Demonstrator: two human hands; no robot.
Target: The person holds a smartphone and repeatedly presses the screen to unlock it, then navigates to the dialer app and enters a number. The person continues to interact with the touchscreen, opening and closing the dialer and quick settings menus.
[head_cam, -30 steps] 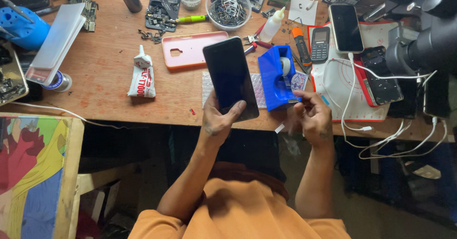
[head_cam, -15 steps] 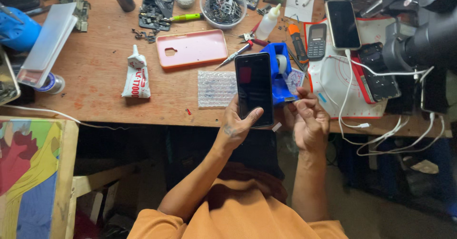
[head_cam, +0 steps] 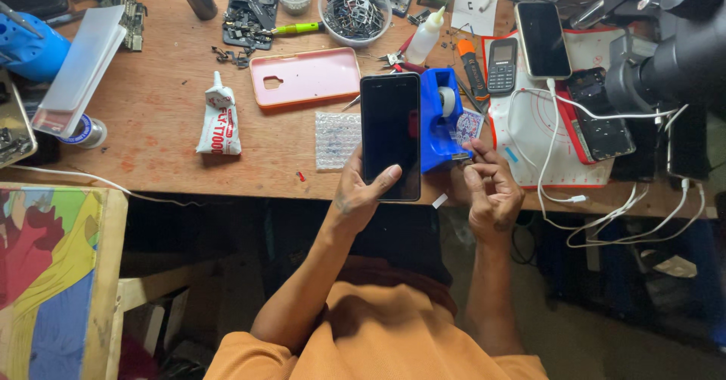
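Left hand [head_cam: 361, 191] gripped a black smartphone [head_cam: 390, 134] by its lower end, thumb across the glass, fingers wrapped behind — clamped on it, screen up and dark, held over the near edge of the wooden table [head_cam: 151, 130]. Right hand [head_cam: 491, 187] sat just beside the blue tape dispenser [head_cam: 441, 119], fingertips pinched together at the dispenser's cutter end; probably on a bit of tape, but too small to confirm. A small pale strip [head_cam: 439, 200] showed below the table edge, between the two hands.

Risks, as judged: the phone was held by one end only, part of it off the table, so a slack thumb could let it tip and drop to the floor. Tape pulled one-handed could drag the light dispenser, or fold onto itself and stick to the fingers. The white cable [head_cam: 597, 198] lay near the right wrist — could snag.

Versus the earlier frames: a second before, the phone was higher up and tilted, covering the bubble-wrap patch [head_cam: 337, 139]; here it stood upright, the patch exposed. Pink phone case [head_cam: 305, 76] and glue tube [head_cam: 218, 119] lay where they were.
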